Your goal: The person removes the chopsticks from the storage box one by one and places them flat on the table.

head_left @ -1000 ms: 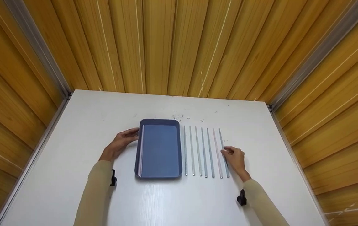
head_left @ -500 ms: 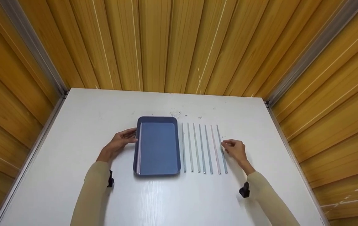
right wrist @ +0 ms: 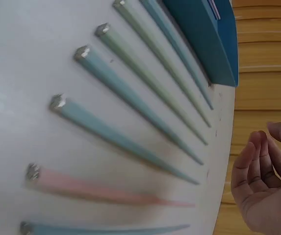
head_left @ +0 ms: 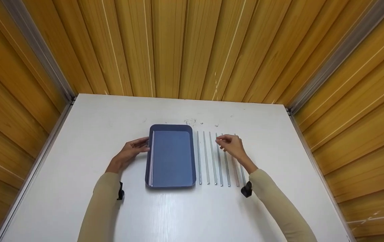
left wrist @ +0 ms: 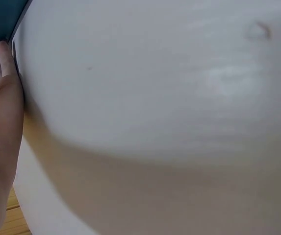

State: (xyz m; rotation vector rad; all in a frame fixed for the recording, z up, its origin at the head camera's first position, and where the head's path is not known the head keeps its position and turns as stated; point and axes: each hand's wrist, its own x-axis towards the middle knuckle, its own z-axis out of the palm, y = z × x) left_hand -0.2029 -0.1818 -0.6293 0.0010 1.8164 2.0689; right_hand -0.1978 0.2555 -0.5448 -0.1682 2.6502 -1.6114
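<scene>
My left hand (head_left: 130, 153) has its fairly straight fingers against the left side of a blue rectangular tray (head_left: 170, 186). In the left wrist view a fingertip (left wrist: 3, 46) meets the tray's edge. Pinkish chopsticks (head_left: 152, 158) lie lengthwise along the tray's left side. My right hand (head_left: 232, 147) hovers over the row of chopsticks on the right, fingers loosely bent and holding nothing. The row has blue chopsticks (right wrist: 120, 134), green chopsticks (right wrist: 155, 78) and a pink chopstick (right wrist: 96, 190), tapered, with silver ends. In the head view the hand and forearm cover parts of the rightmost ones.
Everything lies on a white table (head_left: 165, 215). Small dark marks (head_left: 190, 121) dot its surface behind the tray. Yellow wood-patterned walls (head_left: 168, 50) rise at the back and on both sides, with metal posts in the corners.
My right hand has left the rightmost chopstick and moved left and away from me over the row. The left hand stays at the tray; the chopsticks lie as before.
</scene>
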